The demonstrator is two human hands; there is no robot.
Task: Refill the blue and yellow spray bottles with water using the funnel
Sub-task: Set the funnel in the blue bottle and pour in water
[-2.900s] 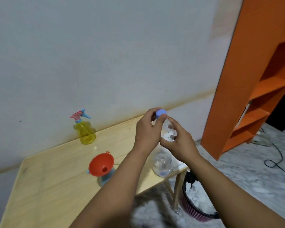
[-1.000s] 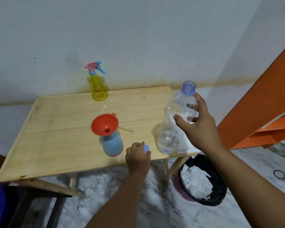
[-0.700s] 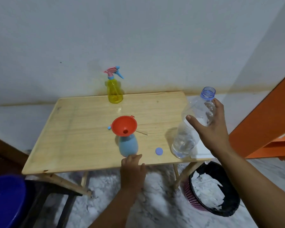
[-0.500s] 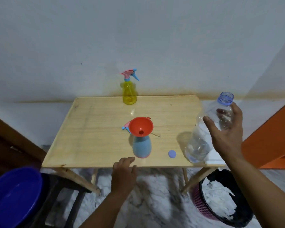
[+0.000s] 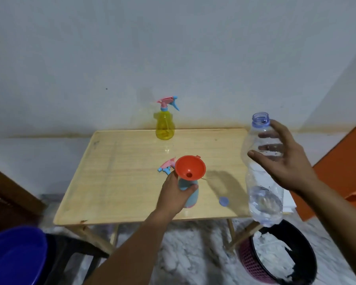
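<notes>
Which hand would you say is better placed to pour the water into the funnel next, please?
Right. The right hand already grips the uncapped water bottle, lifted beside the funnel. The left hand holds the blue bottle under the funnel, so it is better kept there as a steadying hand.

The funnel (image 5: 190,168) sits in the spray bottle (image 5: 190,195) gripped by the left hand (image 5: 176,195) on the table (image 5: 119,171). A second spray bottle (image 5: 165,124) stands beyond that hand, by the wall. The cap (image 5: 223,201) lies between the hands. The right hand (image 5: 284,161) holds the water bottle (image 5: 262,177) (upright) above the table's right edge; a basket (image 5: 255,264) sits below it.
</notes>
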